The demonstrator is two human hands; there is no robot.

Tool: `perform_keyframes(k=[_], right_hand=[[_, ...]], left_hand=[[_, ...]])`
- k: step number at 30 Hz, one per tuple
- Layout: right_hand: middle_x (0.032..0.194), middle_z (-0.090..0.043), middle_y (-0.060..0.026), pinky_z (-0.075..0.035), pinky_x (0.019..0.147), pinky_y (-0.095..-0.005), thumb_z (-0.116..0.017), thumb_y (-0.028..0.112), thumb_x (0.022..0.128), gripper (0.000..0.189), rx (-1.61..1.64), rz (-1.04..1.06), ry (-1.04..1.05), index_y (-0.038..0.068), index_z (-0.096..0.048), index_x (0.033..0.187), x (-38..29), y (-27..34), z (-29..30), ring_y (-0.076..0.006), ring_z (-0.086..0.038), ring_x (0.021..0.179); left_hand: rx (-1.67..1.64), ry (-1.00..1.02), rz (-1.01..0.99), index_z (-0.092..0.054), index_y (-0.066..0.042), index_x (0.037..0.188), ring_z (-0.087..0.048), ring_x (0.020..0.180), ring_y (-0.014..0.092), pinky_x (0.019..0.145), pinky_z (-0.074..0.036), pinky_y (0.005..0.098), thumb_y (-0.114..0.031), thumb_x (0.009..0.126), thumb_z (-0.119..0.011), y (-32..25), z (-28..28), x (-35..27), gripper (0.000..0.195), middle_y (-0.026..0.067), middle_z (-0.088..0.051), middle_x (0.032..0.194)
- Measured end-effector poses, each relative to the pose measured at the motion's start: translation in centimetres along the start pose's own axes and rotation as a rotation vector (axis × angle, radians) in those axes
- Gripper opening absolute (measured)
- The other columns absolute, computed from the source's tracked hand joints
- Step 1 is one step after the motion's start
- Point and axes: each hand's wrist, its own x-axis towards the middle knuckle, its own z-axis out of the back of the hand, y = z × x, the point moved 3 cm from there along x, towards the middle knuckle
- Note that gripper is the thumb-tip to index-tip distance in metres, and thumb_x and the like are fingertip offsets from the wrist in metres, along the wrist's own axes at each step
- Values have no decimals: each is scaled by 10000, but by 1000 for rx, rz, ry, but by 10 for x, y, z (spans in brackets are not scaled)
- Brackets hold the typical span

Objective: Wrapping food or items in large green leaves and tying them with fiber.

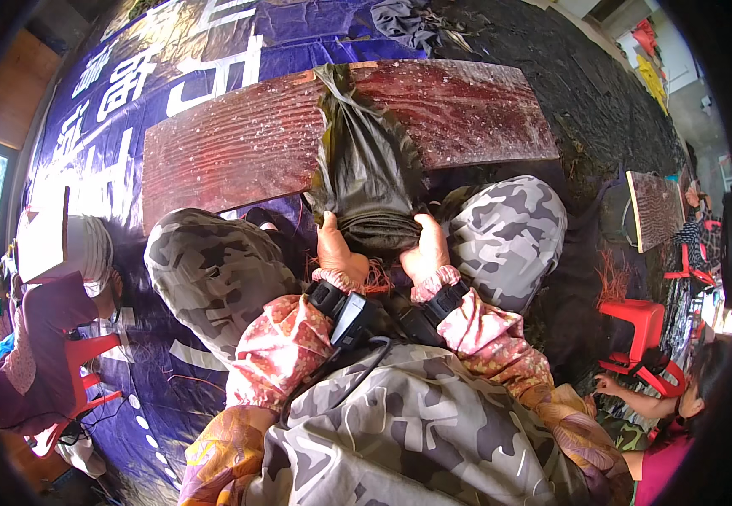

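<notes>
A long, dark green sheet of what looks like kelp [369,161] lies across a reddish-brown wooden board [233,142]. Its narrow far end reaches the board's back edge, and its ruffled sides spread wider towards me. The near end hangs off the board between my knees, gathered into a bundle of stacked folds [381,231]. My left hand [338,245] grips the left end of this bundle, thumb on top. At the right end my right hand [427,245] holds it the same way. The fingers under the bundle are hidden.
Blue printed sheeting [170,76] covers the floor. Thin red ties [378,278] lie below my hands. Dark crumpled material [404,22] lies beyond the board. A red plastic stool [637,329] stands at right, near a seated person [669,417]. Another person [37,354] sits at left.
</notes>
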Motion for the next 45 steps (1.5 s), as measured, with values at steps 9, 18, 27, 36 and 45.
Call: perform_keyframes(k=[9, 18, 27, 36, 45], right_hand=[[1254, -570, -149, -424, 1010, -451, -548, 423, 911, 515, 394, -333, -53, 7, -531, 1214, -64, 69, -81, -306, -560, 1121], [1286, -541, -167, -418, 1004, -483, -620, 478, 861, 622, 183, -439, -34, 26, -495, 1269, -44, 46, -56, -314, -545, 1143], [1231, -555, -139, -468, 923, -377, -644, 374, 870, 533, 280, -274, -65, 13, -509, 1237, -65, 72, -73, -243, -571, 1050], [1202, -581, -167, -474, 926, -391, -598, 483, 868, 626, 295, -272, -71, -12, -503, 1240, -51, 58, -63, -283, -572, 1057], [1229, -571, -149, -498, 896, -425, -650, 501, 836, 632, 87, -510, 180, 30, -518, 1234, -62, 62, -80, -270, -598, 1047]], left_hand=[[56, 116, -66, -540, -57, 1160, -589, 919, 229, 853, -479, 404, -120, 904, -494, -10, 17, 24, 267, 74, -604, 1077], [-114, 108, -16, -563, -117, 1254, -551, 1106, 346, 984, -399, 551, -667, 755, -615, -17, -34, -37, 744, 109, -589, 1234], [11, -88, 60, -581, -78, 1174, -604, 997, 343, 906, -464, 524, -450, 940, -475, -10, -35, -45, 453, 132, -629, 1137], [50, 20, -59, -607, -63, 1113, -603, 1004, 351, 924, -444, 528, -333, 934, -465, -8, 8, 13, 354, 142, -642, 1109], [-124, 146, 60, -618, -94, 1142, -592, 1031, 352, 951, -431, 541, -503, 890, -541, -23, -50, -61, 486, 127, -635, 1143]])
